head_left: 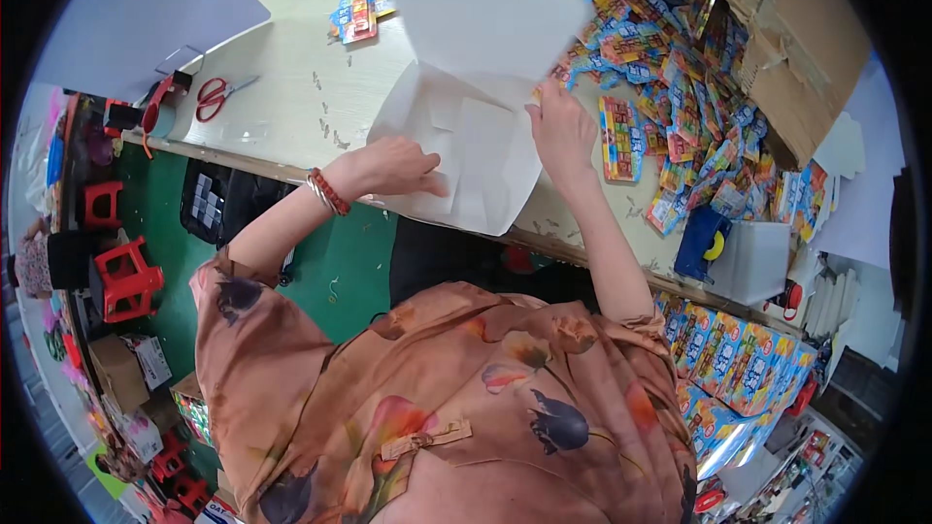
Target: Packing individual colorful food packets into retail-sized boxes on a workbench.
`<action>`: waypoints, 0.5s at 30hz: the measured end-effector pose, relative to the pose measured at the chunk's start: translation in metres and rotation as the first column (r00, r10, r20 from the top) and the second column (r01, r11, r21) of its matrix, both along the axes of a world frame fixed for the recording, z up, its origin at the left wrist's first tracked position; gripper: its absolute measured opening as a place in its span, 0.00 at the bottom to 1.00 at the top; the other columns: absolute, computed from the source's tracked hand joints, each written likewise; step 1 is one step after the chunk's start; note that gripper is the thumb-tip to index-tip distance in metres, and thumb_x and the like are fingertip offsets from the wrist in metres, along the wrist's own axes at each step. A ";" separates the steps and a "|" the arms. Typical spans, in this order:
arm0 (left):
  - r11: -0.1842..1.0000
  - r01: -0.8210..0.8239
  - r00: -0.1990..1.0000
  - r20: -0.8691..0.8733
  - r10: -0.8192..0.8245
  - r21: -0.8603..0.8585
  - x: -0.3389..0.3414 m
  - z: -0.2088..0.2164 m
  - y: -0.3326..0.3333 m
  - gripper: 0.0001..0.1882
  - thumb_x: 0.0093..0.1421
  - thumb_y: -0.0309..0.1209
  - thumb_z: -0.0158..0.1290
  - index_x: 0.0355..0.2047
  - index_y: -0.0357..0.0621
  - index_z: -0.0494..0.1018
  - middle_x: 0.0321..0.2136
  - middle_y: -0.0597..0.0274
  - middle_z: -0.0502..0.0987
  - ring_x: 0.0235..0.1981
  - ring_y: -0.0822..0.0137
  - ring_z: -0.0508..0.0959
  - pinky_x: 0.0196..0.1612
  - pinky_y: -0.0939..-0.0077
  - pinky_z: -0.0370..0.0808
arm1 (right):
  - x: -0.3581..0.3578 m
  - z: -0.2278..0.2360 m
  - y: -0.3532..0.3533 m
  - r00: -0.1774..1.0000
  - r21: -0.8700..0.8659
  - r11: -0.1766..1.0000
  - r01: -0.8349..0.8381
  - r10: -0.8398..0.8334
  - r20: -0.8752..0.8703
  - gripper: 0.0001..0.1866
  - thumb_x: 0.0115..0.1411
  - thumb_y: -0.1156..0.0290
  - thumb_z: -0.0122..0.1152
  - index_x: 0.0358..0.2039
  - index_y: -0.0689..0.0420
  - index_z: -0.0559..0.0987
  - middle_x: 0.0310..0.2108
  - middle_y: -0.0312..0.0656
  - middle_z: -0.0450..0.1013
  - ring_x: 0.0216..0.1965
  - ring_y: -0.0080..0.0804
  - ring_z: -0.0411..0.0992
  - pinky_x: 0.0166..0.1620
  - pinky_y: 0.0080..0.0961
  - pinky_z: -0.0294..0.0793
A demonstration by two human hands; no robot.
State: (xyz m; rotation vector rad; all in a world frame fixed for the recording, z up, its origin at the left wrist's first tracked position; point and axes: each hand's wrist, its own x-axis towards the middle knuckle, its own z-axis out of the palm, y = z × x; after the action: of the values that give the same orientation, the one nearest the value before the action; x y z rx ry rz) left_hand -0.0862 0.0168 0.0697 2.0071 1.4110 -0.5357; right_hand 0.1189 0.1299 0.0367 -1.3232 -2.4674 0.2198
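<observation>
White folded sheet (476,126), red-handled scissors (216,92), blue-and-multicoloured packets (670,68), red bead bracelet (328,191), orange floral blouse (456,398).

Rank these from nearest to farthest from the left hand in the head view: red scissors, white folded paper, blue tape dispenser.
1. White folded paper: directly under the left hand.
2. Red scissors: on the table, off to the left.
3. Blue tape dispenser: far to the right, past the right hand.
</observation>
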 end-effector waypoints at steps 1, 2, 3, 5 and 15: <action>0.992 -0.052 0.996 0.074 0.044 0.113 -0.002 -0.017 -0.001 0.31 0.58 0.57 0.48 0.29 0.34 0.74 0.23 0.47 0.77 0.30 0.47 0.78 0.37 0.58 0.75 | 0.002 0.000 -0.001 1.000 0.002 1.000 0.006 -0.006 0.000 0.11 0.49 0.80 0.57 0.34 0.59 0.70 0.31 0.49 0.72 0.35 0.44 0.74 0.33 0.35 0.76; 0.992 -0.045 0.996 0.076 0.037 0.116 0.003 -0.022 0.001 0.31 0.58 0.57 0.48 0.29 0.34 0.74 0.23 0.47 0.77 0.30 0.47 0.78 0.37 0.58 0.75 | 0.002 -0.001 -0.003 0.994 0.139 0.988 -0.065 0.076 -0.078 0.08 0.52 0.76 0.56 0.34 0.59 0.71 0.32 0.48 0.72 0.34 0.46 0.74 0.33 0.37 0.75; 0.990 -0.027 0.994 0.104 0.013 0.137 0.012 -0.026 0.005 0.29 0.56 0.54 0.51 0.30 0.34 0.73 0.23 0.48 0.76 0.29 0.47 0.78 0.37 0.57 0.74 | 0.004 -0.003 -0.006 0.978 0.276 0.954 -0.114 0.157 -0.140 0.06 0.56 0.72 0.56 0.34 0.59 0.71 0.33 0.47 0.72 0.33 0.47 0.74 0.33 0.39 0.74; 0.982 0.032 0.989 0.135 -0.058 0.184 0.015 -0.050 0.006 0.28 0.49 0.53 0.57 0.31 0.35 0.73 0.29 0.46 0.77 0.33 0.48 0.78 0.39 0.58 0.73 | -0.006 -0.004 -0.013 0.888 0.247 0.886 -0.391 0.434 -0.150 0.06 0.58 0.72 0.52 0.35 0.58 0.74 0.33 0.47 0.72 0.32 0.46 0.74 0.35 0.39 0.75; 0.948 -0.209 0.968 -0.084 0.234 0.241 -0.009 -0.058 0.005 0.36 0.41 0.51 0.65 0.41 0.37 0.65 0.30 0.50 0.77 0.34 0.52 0.79 0.33 0.61 0.75 | -0.094 -0.030 0.020 0.657 -0.406 0.717 -0.566 0.690 0.302 0.16 0.51 0.70 0.58 0.42 0.50 0.78 0.34 0.43 0.76 0.42 0.43 0.75 0.36 0.49 0.74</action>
State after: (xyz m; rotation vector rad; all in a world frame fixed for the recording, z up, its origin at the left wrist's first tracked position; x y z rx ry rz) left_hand -0.0954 0.0218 0.0116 1.9826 1.8140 -0.4049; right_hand 0.0253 0.1498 0.0067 -0.5366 -3.3333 0.4996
